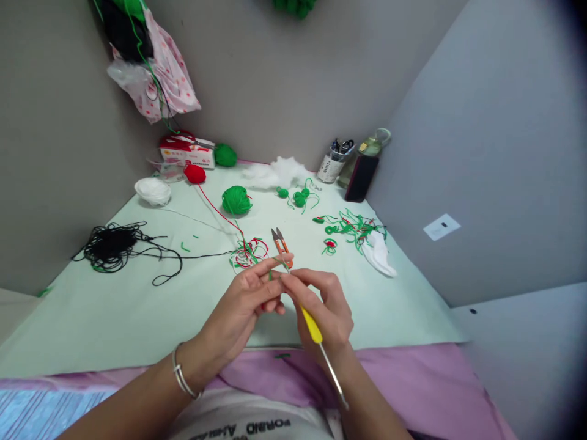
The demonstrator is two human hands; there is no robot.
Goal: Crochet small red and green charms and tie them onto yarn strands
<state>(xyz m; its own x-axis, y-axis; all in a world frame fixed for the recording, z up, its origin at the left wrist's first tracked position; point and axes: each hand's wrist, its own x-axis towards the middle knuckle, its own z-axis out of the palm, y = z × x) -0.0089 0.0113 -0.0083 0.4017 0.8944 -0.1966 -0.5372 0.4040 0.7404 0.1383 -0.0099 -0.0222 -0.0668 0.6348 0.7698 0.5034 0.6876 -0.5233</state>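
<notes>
My right hand (323,305) is closed around a crochet hook with a yellow handle (312,324). The hook's metal shaft slants down past my wrist, while its other tip is up at the fingers of my left hand (257,290). With thumb and fingers pinched, that left hand holds green yarn (270,275), and its index finger is stretched out. The stitches at the pinch are too small to make out. Just beyond my fingertips lie thread snips (279,241) with orange handles. Beside them is a tangle of red, white and green yarn scraps (245,253).
Black yarn (112,244) is heaped at the left; balls of white (153,191), red (195,173) and green yarn (236,200) stand behind. White stuffing (277,173), a pen cup (331,166) and a phone (362,178) line the back. Green scraps (355,226) lie right.
</notes>
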